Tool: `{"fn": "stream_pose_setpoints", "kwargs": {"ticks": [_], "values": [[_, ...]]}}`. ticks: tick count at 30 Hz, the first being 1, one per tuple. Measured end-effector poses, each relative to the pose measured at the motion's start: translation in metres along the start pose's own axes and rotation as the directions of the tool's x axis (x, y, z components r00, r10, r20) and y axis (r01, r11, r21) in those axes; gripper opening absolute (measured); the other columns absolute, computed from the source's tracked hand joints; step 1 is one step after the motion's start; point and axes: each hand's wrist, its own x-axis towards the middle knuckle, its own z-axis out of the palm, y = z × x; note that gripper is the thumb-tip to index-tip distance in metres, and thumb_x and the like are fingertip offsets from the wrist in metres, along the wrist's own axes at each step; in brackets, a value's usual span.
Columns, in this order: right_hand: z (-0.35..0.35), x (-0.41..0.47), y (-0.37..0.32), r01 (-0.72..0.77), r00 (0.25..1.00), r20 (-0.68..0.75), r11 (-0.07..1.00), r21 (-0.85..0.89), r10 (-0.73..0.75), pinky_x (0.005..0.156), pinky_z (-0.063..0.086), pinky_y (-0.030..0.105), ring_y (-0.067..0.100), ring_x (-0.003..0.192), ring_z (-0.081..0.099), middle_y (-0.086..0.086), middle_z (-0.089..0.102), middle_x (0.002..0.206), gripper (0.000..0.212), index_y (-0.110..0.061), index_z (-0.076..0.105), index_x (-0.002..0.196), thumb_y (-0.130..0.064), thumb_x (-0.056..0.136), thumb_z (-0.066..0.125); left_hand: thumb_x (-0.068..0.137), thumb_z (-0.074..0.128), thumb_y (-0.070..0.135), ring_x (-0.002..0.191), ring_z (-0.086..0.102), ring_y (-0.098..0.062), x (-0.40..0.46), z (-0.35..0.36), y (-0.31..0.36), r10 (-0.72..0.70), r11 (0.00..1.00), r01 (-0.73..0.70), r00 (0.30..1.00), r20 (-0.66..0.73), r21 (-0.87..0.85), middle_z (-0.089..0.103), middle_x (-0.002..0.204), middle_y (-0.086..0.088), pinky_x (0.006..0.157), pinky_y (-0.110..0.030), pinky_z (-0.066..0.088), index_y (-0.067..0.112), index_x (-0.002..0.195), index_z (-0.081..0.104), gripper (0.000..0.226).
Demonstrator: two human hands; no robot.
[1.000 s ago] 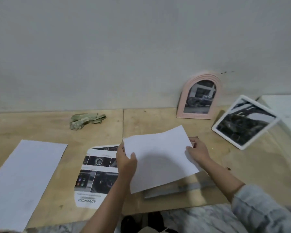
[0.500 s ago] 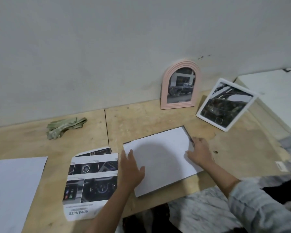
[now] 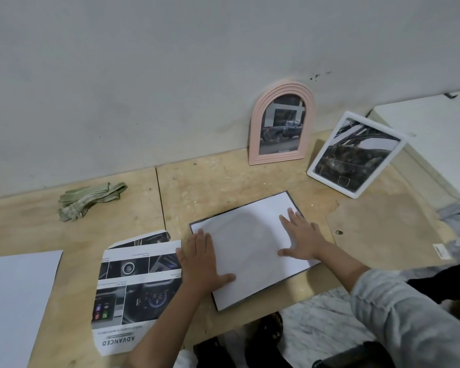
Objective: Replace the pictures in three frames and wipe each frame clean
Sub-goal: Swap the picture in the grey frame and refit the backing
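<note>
A dark rectangular frame (image 3: 294,275) lies flat on the wooden table, with a white sheet (image 3: 247,243) laid blank side up inside it. My left hand (image 3: 203,264) presses flat on the sheet's left edge, fingers straight. My right hand (image 3: 299,239) presses flat on its right side. A pink arched frame (image 3: 255,134) with a car picture leans on the wall behind. A white rectangular frame (image 3: 355,193) with a dark picture leans at the right. A printed car-interior page (image 3: 136,285) lies left of my left hand. A green cloth (image 3: 88,200) is bunched at the back left.
A blank white sheet (image 3: 14,296) lies at the table's left front. The table (image 3: 223,181) ends at a grey wall behind and a white ledge (image 3: 436,128) at the right. A small tag (image 3: 442,251) lies near the right edge. The table's front edge runs under my forearms.
The white sheet, held up by both hands a second ago, now lies flat in the dark frame. Both hands have let go of its edges and spread flat on it.
</note>
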Motion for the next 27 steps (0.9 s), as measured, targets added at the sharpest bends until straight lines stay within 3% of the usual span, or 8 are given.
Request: {"fn": "stream_pose_setpoints", "kwargs": {"ticks": [9, 13, 15, 20, 23, 27], "values": [[0.004, -0.004, 0.019, 0.110, 0.990, -0.092, 0.993, 0.036, -0.106, 0.114, 0.006, 0.053, 0.021, 0.146, -0.009, 0.004, -0.015, 0.158, 0.108, -0.023, -0.001, 0.151, -0.071, 0.074, 0.057, 0.068, 0.064, 0.070, 0.146, -0.019, -0.026, -0.005, -0.009, 0.015, -0.070, 0.997, 0.071, 0.997, 0.008, -0.022, -0.025, 0.157, -0.009, 0.109, -0.065, -0.007, 0.012, 0.150, -0.017, 0.129], [0.006, -0.011, 0.044, 0.198, 0.964, -0.192, 0.978, 0.062, -0.183, 0.115, 0.013, 0.054, 0.025, 0.146, 0.002, 0.009, -0.002, 0.159, 0.105, -0.018, 0.005, 0.151, -0.082, 0.071, 0.030, 0.078, 0.057, 0.066, 0.148, -0.011, -0.026, -0.012, -0.010, 0.063, -0.154, 0.972, 0.137, 0.985, -0.077, -0.189, -0.020, 0.159, -0.005, 0.114, -0.059, -0.001, 0.017, 0.152, -0.007, 0.109], [0.008, -0.016, 0.062, 0.212, 0.958, -0.218, 0.972, 0.099, -0.187, 0.115, 0.013, 0.055, 0.025, 0.146, 0.003, 0.007, 0.003, 0.159, 0.097, -0.019, 0.007, 0.151, -0.077, 0.076, 0.028, 0.082, 0.052, 0.066, 0.148, -0.002, -0.026, -0.014, -0.009, 0.098, -0.168, 0.955, 0.135, 0.980, -0.108, -0.264, -0.011, 0.161, -0.004, 0.117, -0.053, 0.005, 0.018, 0.153, 0.001, 0.099], [0.012, -0.044, 0.139, 0.077, 0.964, -0.266, 0.968, 0.238, -0.011, 0.116, 0.005, 0.038, 0.022, 0.146, 0.006, 0.007, 0.005, 0.159, 0.074, -0.015, 0.006, 0.151, -0.045, 0.095, 0.044, 0.087, 0.057, 0.051, 0.142, 0.026, -0.020, -0.020, 0.000, 0.212, -0.114, 0.838, 0.008, 0.980, -0.161, -0.546, 0.025, 0.156, -0.001, 0.113, -0.032, 0.025, 0.019, 0.147, 0.028, 0.074], [0.016, -0.057, 0.197, -0.047, 0.960, -0.244, 0.939, 0.341, 0.137, 0.115, 0.013, 0.038, 0.027, 0.142, 0.019, 0.010, 0.016, 0.156, 0.077, -0.013, 0.014, 0.150, -0.051, 0.091, 0.046, 0.089, 0.059, 0.042, 0.131, 0.043, -0.020, -0.014, 0.006, 0.269, -0.130, 0.759, 0.025, 0.985, -0.115, -0.651, 0.041, 0.146, -0.003, 0.106, -0.031, 0.037, 0.016, 0.142, 0.038, 0.062], [0.021, -0.071, 0.270, -0.191, 0.928, -0.216, 0.888, 0.419, 0.302, 0.111, 0.027, 0.045, 0.034, 0.136, 0.031, 0.015, 0.027, 0.152, 0.071, -0.013, 0.031, 0.144, -0.051, 0.087, 0.052, 0.090, 0.057, 0.035, 0.109, 0.056, -0.024, 0.001, 0.014, 0.328, -0.156, 0.753, 0.087, 0.987, -0.047, -0.652, 0.058, 0.123, -0.008, 0.088, -0.030, 0.045, 0.007, 0.127, 0.052, 0.046]]}}
